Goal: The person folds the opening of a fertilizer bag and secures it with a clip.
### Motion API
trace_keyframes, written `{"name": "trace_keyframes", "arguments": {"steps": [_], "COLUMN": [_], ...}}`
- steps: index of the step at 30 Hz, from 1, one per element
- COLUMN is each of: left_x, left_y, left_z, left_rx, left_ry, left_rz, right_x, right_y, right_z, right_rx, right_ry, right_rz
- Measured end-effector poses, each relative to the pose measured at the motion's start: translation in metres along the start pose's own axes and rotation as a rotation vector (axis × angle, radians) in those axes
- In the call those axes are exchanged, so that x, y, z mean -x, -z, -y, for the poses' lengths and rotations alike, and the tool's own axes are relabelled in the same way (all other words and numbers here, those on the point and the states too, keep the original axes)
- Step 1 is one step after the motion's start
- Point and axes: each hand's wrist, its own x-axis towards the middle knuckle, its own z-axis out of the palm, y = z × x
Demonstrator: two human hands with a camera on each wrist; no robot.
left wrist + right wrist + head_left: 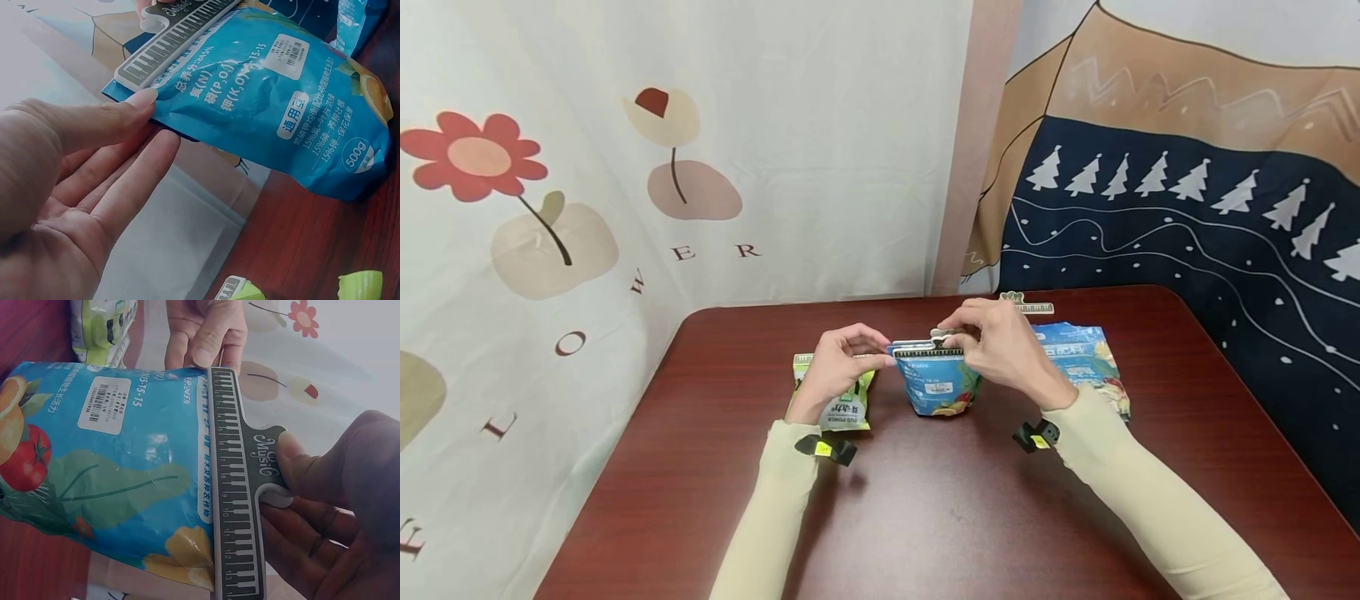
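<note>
A blue fertilizer bag (938,385) printed with fruit stands upright on the table between both hands. Along its top edge lies a long black bag clip (236,481) with a piano-key pattern and the word Music. My right hand (1000,342) pinches the clip's handle between thumb and fingers. At the bag's other top corner, my left hand (842,367) pinches the edge, thumb (128,115) in front and fingers behind, close to the clip's end. Behind the left hand is a green and white bag (847,408), partly hidden, with a pale clip along its top.
Another blue bag (1082,358) lies to the right, partly behind the right forearm. A second piano-key clip (1030,307) rests near the back edge of the dark red table (925,517). Printed curtains (820,167) hang behind the table.
</note>
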Motion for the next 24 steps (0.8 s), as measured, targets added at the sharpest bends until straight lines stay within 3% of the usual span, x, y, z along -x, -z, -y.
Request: {"name": "trace_keyframes", "arguments": {"steps": [5, 13, 18, 24], "left_x": [0.001, 0.0, 0.001, 0.0], "left_y": [0.0, -0.003, -0.005, -0.006], "left_z": [0.0, -0.001, -0.002, -0.001], "left_rx": [0.001, -0.115, -0.158, -0.166], "left_ry": [0.01, -0.043, -0.053, -0.008], "left_rz": [0.014, -0.02, -0.052, -0.065], "right_x": [0.001, 0.002, 0.007, 0.018], "right_y": [0.0, 0.004, 0.01, 0.016], "right_z": [0.0, -0.011, -0.027, -0.05], "right_rx": [0.01, -0.095, -0.214, -0.398], "right_ry": [-0.001, -0.032, -0.124, -0.254], "right_rz": [0.023, 0.095, 0.118, 0.079]}}
